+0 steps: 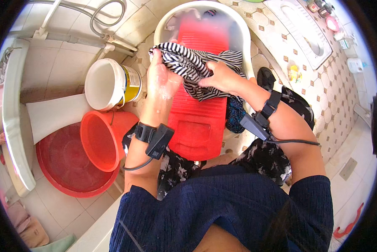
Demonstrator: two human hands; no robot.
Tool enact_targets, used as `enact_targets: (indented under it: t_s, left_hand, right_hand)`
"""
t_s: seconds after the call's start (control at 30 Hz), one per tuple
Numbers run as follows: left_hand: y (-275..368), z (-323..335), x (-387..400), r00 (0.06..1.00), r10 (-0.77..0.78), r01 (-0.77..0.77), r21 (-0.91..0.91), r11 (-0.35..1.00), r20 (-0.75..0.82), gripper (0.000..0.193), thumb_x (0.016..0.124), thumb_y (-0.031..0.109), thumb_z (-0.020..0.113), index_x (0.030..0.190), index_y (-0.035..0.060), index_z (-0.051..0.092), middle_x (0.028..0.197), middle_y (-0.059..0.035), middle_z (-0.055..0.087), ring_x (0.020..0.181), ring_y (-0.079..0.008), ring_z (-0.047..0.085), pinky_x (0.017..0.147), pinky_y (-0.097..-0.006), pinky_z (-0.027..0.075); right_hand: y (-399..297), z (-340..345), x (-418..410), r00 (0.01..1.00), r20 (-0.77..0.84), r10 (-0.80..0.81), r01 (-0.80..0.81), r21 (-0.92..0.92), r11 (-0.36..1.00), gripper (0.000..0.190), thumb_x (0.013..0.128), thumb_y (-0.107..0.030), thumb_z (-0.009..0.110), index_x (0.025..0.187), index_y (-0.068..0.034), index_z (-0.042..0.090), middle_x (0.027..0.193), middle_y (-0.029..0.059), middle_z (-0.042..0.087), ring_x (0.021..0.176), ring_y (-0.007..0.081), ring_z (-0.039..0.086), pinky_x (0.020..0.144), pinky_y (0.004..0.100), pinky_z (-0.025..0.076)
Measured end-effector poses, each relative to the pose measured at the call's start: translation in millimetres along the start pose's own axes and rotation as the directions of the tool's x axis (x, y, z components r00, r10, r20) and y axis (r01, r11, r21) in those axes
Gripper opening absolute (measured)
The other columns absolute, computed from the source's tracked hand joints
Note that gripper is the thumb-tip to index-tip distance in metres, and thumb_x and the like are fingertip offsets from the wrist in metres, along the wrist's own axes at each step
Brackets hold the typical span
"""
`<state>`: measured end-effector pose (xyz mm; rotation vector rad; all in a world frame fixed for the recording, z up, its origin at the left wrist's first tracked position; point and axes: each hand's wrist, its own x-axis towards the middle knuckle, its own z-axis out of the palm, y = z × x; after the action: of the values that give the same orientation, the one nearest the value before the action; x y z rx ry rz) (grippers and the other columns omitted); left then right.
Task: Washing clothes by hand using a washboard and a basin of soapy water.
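Observation:
A black-and-white striped cloth garment lies bunched over a red plastic washboard. My left hand, wet with some suds, holds the garment's left end, its palm turned up. My right hand grips the middle of the same garment between thumb and fingers. The washboard leans in a pale oval tub, its upper end in cloudy water where other cloth shows. A dark speckled cloth hangs at the washboard's right edge.
To the left stand a white bucket, a tilted red bucket and a wide red basin beside a pedestal sink. A squat toilet is set in the floor at upper right. Bottles stand along the right wall.

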<state>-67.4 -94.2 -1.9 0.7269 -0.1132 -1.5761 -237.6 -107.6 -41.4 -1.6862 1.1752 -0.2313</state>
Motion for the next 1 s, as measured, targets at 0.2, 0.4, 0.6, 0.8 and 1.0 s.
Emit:
enact_targets:
  t_s: [0.2, 0.4, 0.6, 0.8, 1.0]
  left_hand:
    - [-1.5, 3.3, -1.0, 1.000, -0.026, 0.026, -0.132, 0.991, 0.004, 0.051, 0.095, 0.039, 0.022, 0.112, -0.0024, 0.048, 0.112, -0.0187, 0.054, 0.105, -0.0293, 0.051, 0.094, -0.0437, 0.038]
    - [-0.9, 6.5, 6.4, 0.972, 0.027, -0.060, -0.139, 0.988, -0.233, 0.044, 0.096, 0.033, 0.024, 0.111, 0.0003, 0.049, 0.109, -0.0154, 0.056, 0.098, -0.0283, 0.054, 0.091, -0.0428, 0.041]
    - [-10.6, 11.6, 2.1, 0.982, -0.007, -0.018, -0.134, 0.991, -0.188, 0.041, 0.096, 0.031, 0.025, 0.108, 0.0012, 0.050, 0.105, -0.0131, 0.057, 0.096, -0.0252, 0.055, 0.091, -0.0417, 0.042]
    - [-4.8, 8.2, 4.3, 0.994, 0.007, -0.028, -0.193, 0.981, -0.109, 0.037, 0.096, 0.028, 0.024, 0.109, 0.0029, 0.048, 0.106, -0.0090, 0.054, 0.096, -0.0241, 0.053, 0.088, -0.0459, 0.044]
    - [-18.8, 14.3, 0.8, 0.952, 0.143, -0.140, 0.032, 0.990, -0.270, 0.023, 0.093, 0.010, 0.036, 0.111, 0.0180, 0.047, 0.105, -0.0066, 0.055, 0.096, -0.0210, 0.054, 0.084, -0.0431, 0.046]
  right_hand:
    - [-11.4, -8.6, 0.5, 0.979, 0.045, 0.197, -0.121, 0.910, 0.395, 0.022, 0.084, -0.019, 0.051, 0.104, -0.009, 0.048, 0.095, 0.0023, 0.056, 0.088, 0.0141, 0.054, 0.074, 0.0311, 0.043]
    - [-11.1, 21.6, -6.8, 0.941, -0.273, -0.201, 0.272, 0.256, 0.927, 0.092, 0.066, -0.038, 0.074, 0.122, 0.009, 0.019, 0.116, 0.0209, 0.045, 0.110, 0.0262, 0.046, 0.093, 0.0330, 0.036]
    - [10.4, 30.1, 6.5, 0.903, -0.428, 0.042, 0.091, 0.284, 0.955, 0.042, 0.070, -0.011, 0.057, 0.108, 0.002, 0.044, 0.092, 0.0220, 0.059, 0.091, 0.0337, 0.058, 0.080, 0.0374, 0.043]
    - [-20.0, -12.6, 8.3, 0.919, -0.337, 0.202, 0.198, 0.840, 0.505, 0.035, 0.072, 0.004, 0.039, 0.104, 0.002, 0.052, 0.092, 0.0104, 0.060, 0.083, 0.0180, 0.059, 0.075, 0.0272, 0.046]
    - [-58.5, -22.8, -1.1, 0.937, -0.236, 0.258, 0.205, 0.969, 0.141, 0.038, 0.072, 0.001, 0.035, 0.107, -0.001, 0.050, 0.095, 0.0085, 0.057, 0.087, 0.0186, 0.057, 0.078, 0.0273, 0.046]
